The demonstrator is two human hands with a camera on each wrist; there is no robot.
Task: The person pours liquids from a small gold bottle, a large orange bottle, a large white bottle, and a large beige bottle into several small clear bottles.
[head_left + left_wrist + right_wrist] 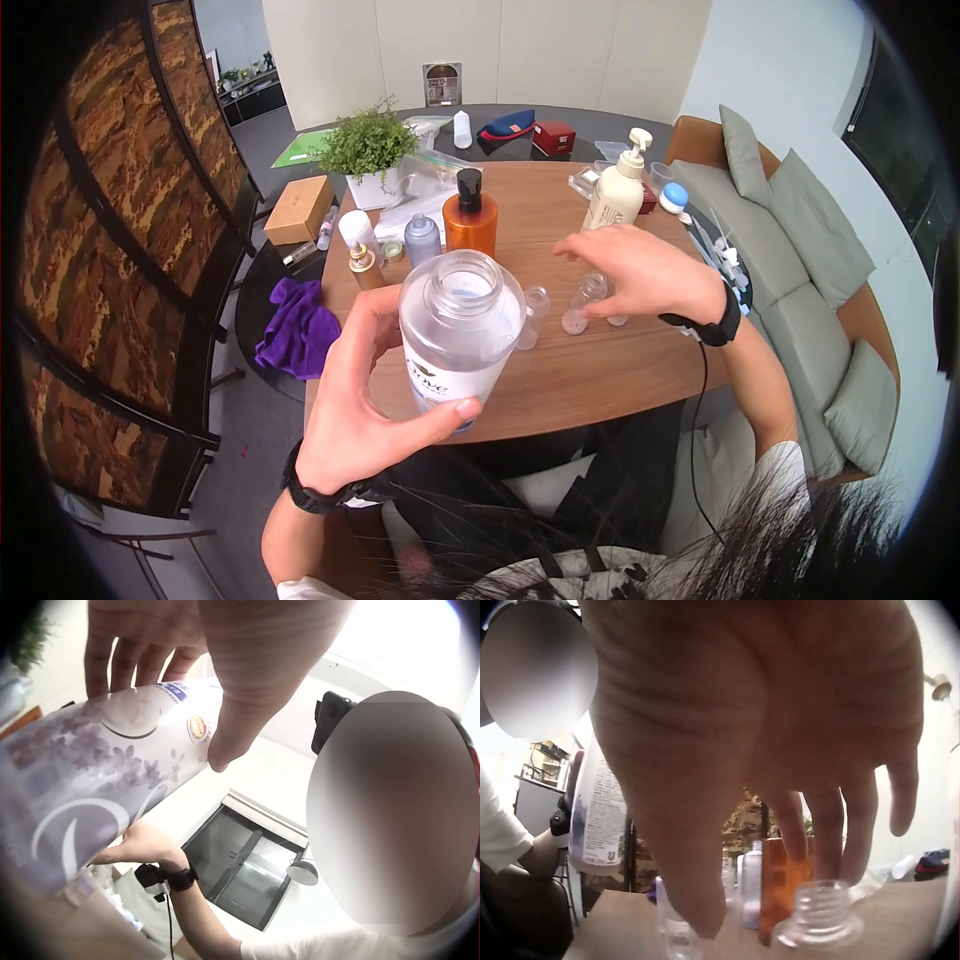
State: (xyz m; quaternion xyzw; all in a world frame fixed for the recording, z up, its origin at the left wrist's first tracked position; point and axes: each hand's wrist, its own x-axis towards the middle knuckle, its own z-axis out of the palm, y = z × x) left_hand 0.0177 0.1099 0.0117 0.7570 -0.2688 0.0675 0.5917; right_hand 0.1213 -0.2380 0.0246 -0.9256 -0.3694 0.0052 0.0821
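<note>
My left hand (350, 415) grips a large clear Dove bottle (455, 350) with purple flowers on its label (120, 757). The bottle has no cap, and its threaded mouth (465, 285) faces up toward the head camera. My right hand (650, 272) is over the right part of the table with its fingers spread and nothing between them. Below its thumb stands a small clear bottle (582, 305), whose uncapped neck (823, 904) shows in the right wrist view. Another small clear bottle (535, 318) stands left of it, partly behind the Dove bottle.
Behind the Dove bottle stand an amber bottle (472, 225) with a black top, a grey-blue bottle (422, 240) and a potted plant (368, 150). A cream pump bottle (615, 195) is beyond my right hand. A purple cloth (297, 330) lies at the left, and a sofa (780, 280) is at the right.
</note>
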